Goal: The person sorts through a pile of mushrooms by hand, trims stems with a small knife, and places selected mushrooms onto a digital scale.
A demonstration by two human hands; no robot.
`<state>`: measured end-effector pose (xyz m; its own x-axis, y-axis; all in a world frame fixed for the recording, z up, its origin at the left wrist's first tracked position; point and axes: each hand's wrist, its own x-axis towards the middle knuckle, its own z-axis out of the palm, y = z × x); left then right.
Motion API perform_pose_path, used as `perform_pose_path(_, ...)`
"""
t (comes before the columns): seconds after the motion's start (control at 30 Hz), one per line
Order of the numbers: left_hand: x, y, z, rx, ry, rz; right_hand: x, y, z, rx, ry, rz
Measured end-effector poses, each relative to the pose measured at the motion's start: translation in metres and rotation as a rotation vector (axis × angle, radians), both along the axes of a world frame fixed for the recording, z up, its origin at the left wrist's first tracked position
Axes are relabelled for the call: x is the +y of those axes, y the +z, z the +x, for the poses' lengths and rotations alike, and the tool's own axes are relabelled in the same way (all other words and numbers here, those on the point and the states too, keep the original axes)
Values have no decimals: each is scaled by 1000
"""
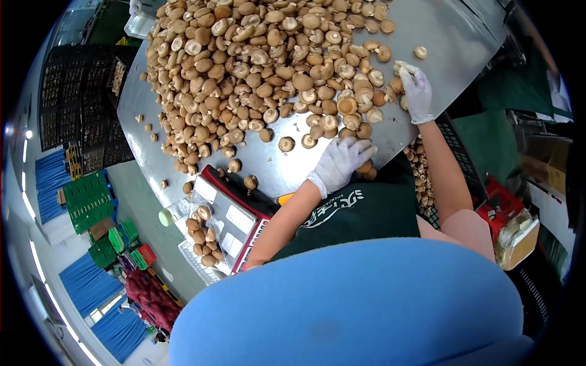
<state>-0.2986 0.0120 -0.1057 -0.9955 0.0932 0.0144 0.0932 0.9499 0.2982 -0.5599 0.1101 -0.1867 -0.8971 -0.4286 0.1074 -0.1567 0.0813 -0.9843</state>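
Note:
A big heap of brown shiitake mushrooms (244,67) lies on the metal table (436,33), stems showing on several. My left hand (342,163), in a white glove, is at the table's near edge, its fingers curled over a couple of shiitake mushrooms (366,168). Farther right, my gloved right hand (417,94) is at the heap's right edge, fingers bent together; whatever is at the fingertips is too small to make out. One loose mushroom (420,52) lies beyond it. Left of my left hand shows a yellow handle (285,199).
A red-framed scale (235,222) stands at the left, with a clear tray of mushrooms (204,238) on it. Below my right arm is a dark crate holding mushrooms (420,174). Another person's gloved hand (135,7) shows at the far left corner, near a clear container (140,25).

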Motion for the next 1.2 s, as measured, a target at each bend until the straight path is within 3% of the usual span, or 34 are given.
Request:
perform_pose_path(0.03, 2, -2, -1, -3, -3, -1, 1, 1, 1, 15, 14, 7)
perform_pose_path(0.13, -2, 6, -11, -242, 154, 415, 0, -10, -1, -6, 4, -75)
perform_pose_path(0.17, -2, -19, -5, -30, 262, 857, 1, -11, -2, -7, 0, -79)
perform_pose_path(0.23, 4, -11, 3, 79, 453, 1204, 2, -13, -3, 89, -10, 27)
perform_pose_path(0.27, 6, -1, 6, 79, 455, 1198, 3, -13, -3, 87, -9, 21)
perform_pose_path(0.33, 5, 18, 10, -98, 711, 1838, 1, -15, -3, 14, 1, -42)
perform_pose_path(0.43, 1, 15, 21, -108, 681, 1903, 1, -15, -3, 41, 16, -72)
perform_pose_path(0.57, 1, 26, 27, -41, 692, 1877, 2, -11, -2, 54, 22, -42)
perform_pose_path(0.67, -2, 29, 54, 193, 879, 1584, 3, -8, -2, 88, 26, 20)
perform_pose_path(0.7, -4, 20, 65, 286, 926, 1418, 2, -4, 0, 50, 37, 18)
perform_pose_path(0.73, -13, -25, 85, 358, 964, 1402, 1, 0, 2, 10, 46, 17)
perform_pose_path(0.77, -14, -22, 86, 355, 963, 1402, 0, 5, 5, 9, 43, 17)
perform_pose_path(0.83, -14, -17, 88, 152, 952, 235, -1, 17, 7, 108, 86, 99)
perform_pose_path(0.97, -10, -32, 62, 241, 814, 363, -6, 23, -8, 224, 214, 272)
perform_pose_path(1.0, -3, -27, 47, 296, 805, 629, -10, 25, -11, 191, 319, 230)
perform_pose_path(1.03, 3, -21, 35, 296, 764, 554, -14, 25, -12, 157, 422, 186)
perform_pose_path(1.07, 10, -30, 26, 346, 752, 651, -16, 43, -7, -31, 500, 187)
perform_pose_path(1.1, 15, -36, 16, 393, 735, 747, -20, 44, -5, -31, 494, 185)
perform_pose_path(1.13, 17, -41, 11, 395, 675, 588, -23, 42, -3, -109, 561, 169)
perform_pose_path(1.2, 19, -48, 5, 339, 674, 644, -25, 35, 3, -179, 644, 155)
